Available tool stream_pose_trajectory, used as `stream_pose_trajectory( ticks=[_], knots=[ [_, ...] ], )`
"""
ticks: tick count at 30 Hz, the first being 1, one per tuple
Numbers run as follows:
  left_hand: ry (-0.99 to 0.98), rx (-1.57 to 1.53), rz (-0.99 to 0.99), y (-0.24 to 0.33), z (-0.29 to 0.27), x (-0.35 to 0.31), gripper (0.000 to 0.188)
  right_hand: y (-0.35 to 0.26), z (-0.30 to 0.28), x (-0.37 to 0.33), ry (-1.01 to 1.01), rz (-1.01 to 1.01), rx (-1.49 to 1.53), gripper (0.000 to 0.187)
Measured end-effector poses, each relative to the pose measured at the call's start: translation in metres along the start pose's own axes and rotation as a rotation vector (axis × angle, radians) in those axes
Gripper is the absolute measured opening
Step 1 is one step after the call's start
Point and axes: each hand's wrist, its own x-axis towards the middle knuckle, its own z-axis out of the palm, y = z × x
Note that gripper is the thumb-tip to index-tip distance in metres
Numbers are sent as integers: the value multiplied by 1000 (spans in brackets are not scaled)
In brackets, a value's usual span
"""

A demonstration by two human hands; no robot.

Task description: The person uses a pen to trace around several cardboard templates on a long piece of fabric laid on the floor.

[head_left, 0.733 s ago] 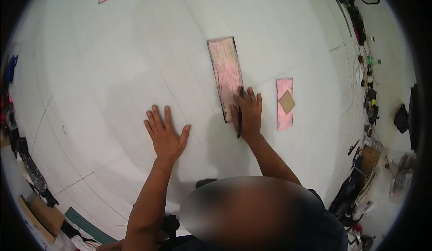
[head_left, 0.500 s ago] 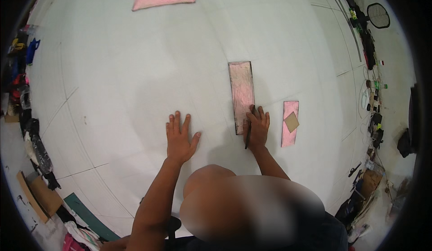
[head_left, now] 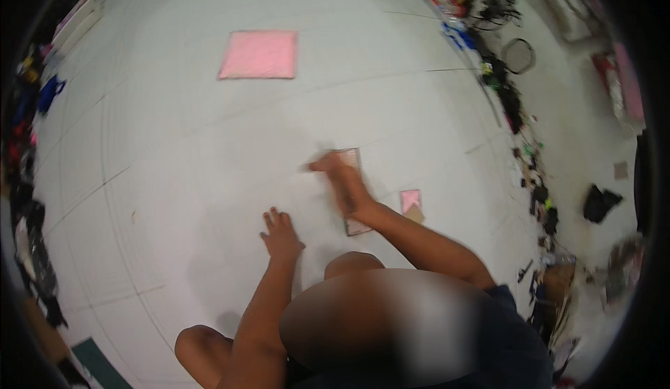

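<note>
My left hand lies flat with fingers spread on a large white sheet, touching nothing else. My right hand is smeared by motion and reaches across a long pink strip with dark edges, hiding its middle. Whether that hand holds anything cannot be made out. To the right of the strip lies a smaller pink piece, with a brown diamond-shaped piece over its near part. Farther away, left of centre, rests a pink square piece.
Clutter, including a black bag and an oval mesh-headed object, lies along the right. On the left edge are a blue object and assorted bags. A dark green board sits at the lower left. Thin lines cross the white sheet.
My right hand has swung up and left across the strip; the dark pen it held is no longer discernible. My left hand stays flat. The view has shifted, showing the whole pink square.
</note>
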Motion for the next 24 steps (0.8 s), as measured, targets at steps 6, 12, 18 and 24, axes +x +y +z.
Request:
stream_pose_trajectory(
  ticks=[6, 12, 18, 24],
  knots=[
    [169, -95, -67, 7, 49, 33, 83, -157, 297, -38, -981, -580, 87, 22],
    [69, -166, 25, -18, 22, 20, 106, -188, 365, -74, -1283, -783, 235, 24],
    [10, -121, 3, -1, 12, 14, 104, -178, 346, -86, -1243, -779, 193, 26],
    [2, -125, -9, 5, 9, 13, 106, -179, 321, -94, -1196, -788, 189, 29]
  ],
)
